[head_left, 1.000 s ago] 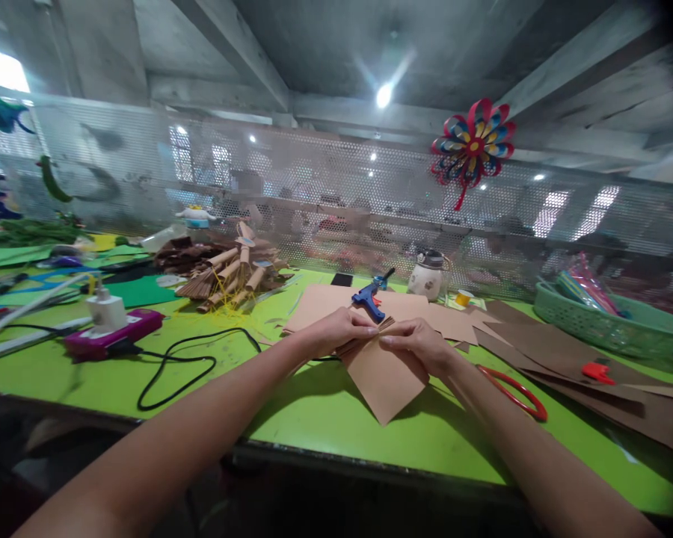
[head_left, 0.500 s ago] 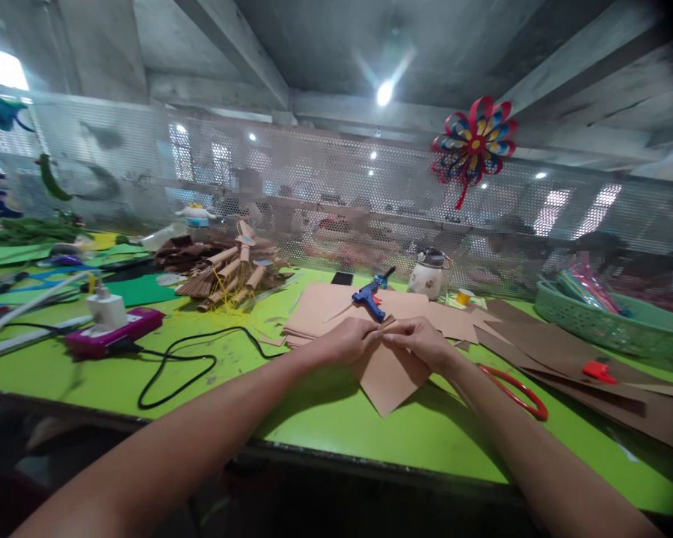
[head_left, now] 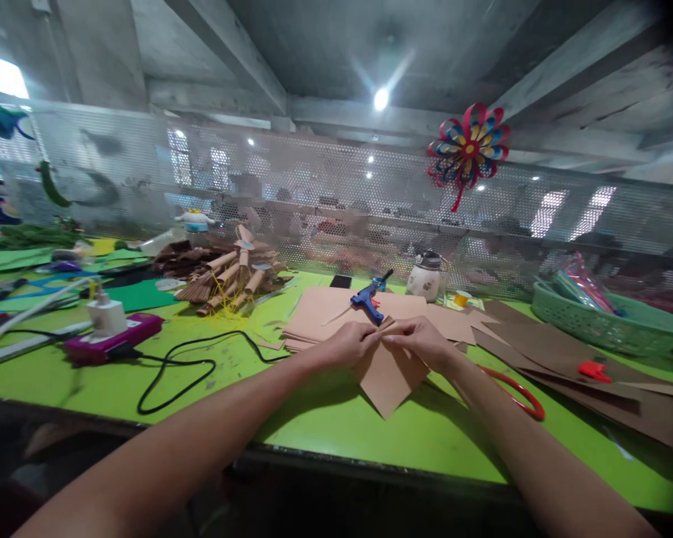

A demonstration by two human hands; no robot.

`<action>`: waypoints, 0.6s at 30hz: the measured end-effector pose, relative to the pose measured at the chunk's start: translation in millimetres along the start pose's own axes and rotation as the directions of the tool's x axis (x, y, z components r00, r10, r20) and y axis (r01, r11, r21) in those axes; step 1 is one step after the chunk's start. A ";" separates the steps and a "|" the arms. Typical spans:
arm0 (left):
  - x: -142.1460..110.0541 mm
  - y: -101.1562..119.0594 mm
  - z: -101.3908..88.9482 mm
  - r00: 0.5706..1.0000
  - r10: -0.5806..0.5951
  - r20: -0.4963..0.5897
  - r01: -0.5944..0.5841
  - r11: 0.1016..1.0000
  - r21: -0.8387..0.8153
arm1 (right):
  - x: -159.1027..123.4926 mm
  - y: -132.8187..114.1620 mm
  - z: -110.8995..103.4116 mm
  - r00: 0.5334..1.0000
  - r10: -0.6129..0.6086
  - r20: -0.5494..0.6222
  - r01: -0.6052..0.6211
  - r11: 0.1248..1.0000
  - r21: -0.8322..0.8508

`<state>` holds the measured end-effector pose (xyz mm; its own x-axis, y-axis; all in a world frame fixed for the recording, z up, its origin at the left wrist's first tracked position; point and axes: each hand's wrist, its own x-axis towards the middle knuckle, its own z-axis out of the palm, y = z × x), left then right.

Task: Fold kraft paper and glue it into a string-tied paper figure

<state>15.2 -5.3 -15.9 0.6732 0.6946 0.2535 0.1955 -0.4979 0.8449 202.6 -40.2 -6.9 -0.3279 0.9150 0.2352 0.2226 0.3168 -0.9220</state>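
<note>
Over a green surface (head_left: pixel 370 442), left hand (head_left: pixel 348 344) and right hand (head_left: pixel 427 345) clamp fingers on a bunched tan paper sheet (head_left: pixel 388 387), near a blue glue gun (head_left: pixel 364 300), and a loosened pinch might let the layers spring open.

Tan paper sheet (head_left: pixel 389 385), folds bunched at its far end, flat corner pointing nearward, over green table (head_left: pixel 437 448)

Tan paper (head_left: pixel 389 385), blu glue gun (head_left: pixel 366 300), lime-grn table (head_left: pixel 325 430), wht jar (head_left: pixel 423 281) w/ dk spots, red/yel/blu flower (head_left: pixel 469 148).
</note>
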 end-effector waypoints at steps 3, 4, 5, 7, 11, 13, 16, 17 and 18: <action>0.0 0.0 3.0 0.998 0.063 -0.030 -0.058 0.987 0.152 | -0.7 -0.1 -1.1 0.999 0.037 -0.010 -0.036 0.998 0.044; -0.1 0.1 3.7 0.997 0.068 -0.024 -0.063 0.984 0.168 | -0.5 -0.1 -1.9 0.999 0.042 -0.014 -0.041 0.998 0.051; -0.1 0.1 4.2 0.998 0.065 -0.018 -0.061 0.983 0.170 | -0.2 -0.2 -3.0 0.999 0.043 -0.023 -0.042 0.998 0.050; -0.2 0.2 4.6 0.998 0.056 -0.011 -0.054 0.984 0.170 | 0.6 -0.8 -5.5 0.997 0.035 -0.065 -0.033 0.999 0.026; -0.1 -1.0 4.2 0.998 0.062 -0.014 -0.059 0.986 0.157 | 1.5 -1.7 -10.0 0.992 0.014 -0.124 -0.019 0.999 -0.043; 0.1 -2.6 3.7 0.997 0.070 -0.016 -0.066 0.986 0.150 | 1.5 -1.7 -11.0 0.992 0.001 -0.124 -0.007 0.999 -0.046; 0.5 -4.6 2.8 0.998 0.061 -0.023 -0.057 0.986 0.157 | 1.2 -1.7 -11.0 0.988 -0.004 -0.152 -0.002 0.999 -0.038; 0.6 -4.7 2.5 0.998 0.063 -0.026 -0.058 0.984 0.167 | 1.3 -1.7 -10.7 0.986 -0.006 -0.164 -0.001 0.999 -0.042; 0.6 -4.5 2.3 0.997 0.069 -0.027 -0.063 0.982 0.177 | 1.4 -1.8 -10.5 0.985 -0.011 -0.173 0.003 0.999 -0.049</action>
<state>16.4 -3.8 -20.6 0.6654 0.6723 0.3243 0.2757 -0.6251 0.7302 211.4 -36.9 -1.7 -0.1668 0.9408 0.2952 0.2667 0.3313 -0.9051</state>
